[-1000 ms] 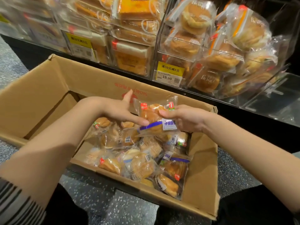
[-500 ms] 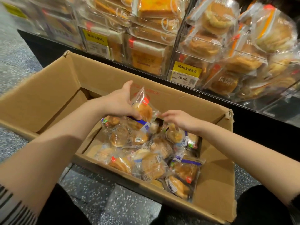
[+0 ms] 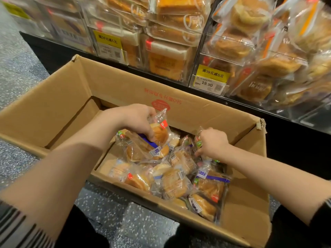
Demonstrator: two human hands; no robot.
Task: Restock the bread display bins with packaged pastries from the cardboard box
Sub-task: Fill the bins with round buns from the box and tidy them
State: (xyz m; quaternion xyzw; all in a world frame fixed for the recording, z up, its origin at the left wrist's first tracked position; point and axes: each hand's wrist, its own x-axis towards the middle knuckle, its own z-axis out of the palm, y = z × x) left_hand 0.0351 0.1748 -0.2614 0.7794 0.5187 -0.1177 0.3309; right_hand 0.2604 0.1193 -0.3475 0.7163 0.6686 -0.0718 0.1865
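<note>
now both hands are working lower in the cardboard box (image 3: 188, 111). the left hand (image 3: 138, 119) is grasping one packaged pastry (image 3: 159, 133), lifted just above the heap. the right hand (image 3: 213, 142), which a moment ago was passing that packet over, is closing its grip on another one beneath it, so the display bins (image 3: 232, 56) are waiting.

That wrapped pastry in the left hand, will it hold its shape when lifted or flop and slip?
Probably light: the left hand lifts the wrapped pastry with fingertips alone. The clear film looks glossy and crinkled, so likely slippery, with a floppy sealed edge. The round bun inside seems soft, so a hard squeeze may crush it.
</note>
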